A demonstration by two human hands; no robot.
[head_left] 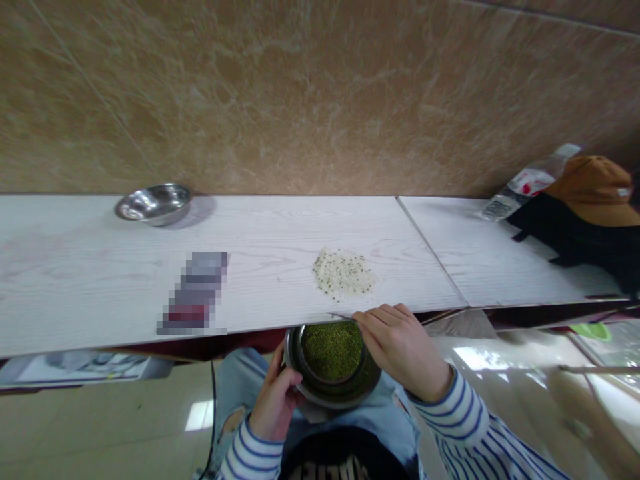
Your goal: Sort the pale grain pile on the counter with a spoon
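Observation:
Below the table's front edge, over my lap, a round metal bowl point(333, 397) holds many small green beans point(333, 350) that look like mung beans. My left hand point(277, 397) grips its left rim, thumb over the edge. My right hand point(395, 343) is at the table edge, above the bowl's right side, fingers closed around a thin dark tool point(341, 315). Only the tool's slim tip shows, pointing left; its kind is not clear. Just beyond, on the tabletop, lies a flat pile of white grains mixed with green beans point(345, 272).
A shiny steel bowl point(155, 203) stands at the back left by the wall. Nearer is a blurred-out phone-like rectangle point(197, 290). At right, a plastic bottle point(530, 183) leans beside a brown cap point(597, 187) on dark cloth. An open drawer point(90, 367) juts out below left.

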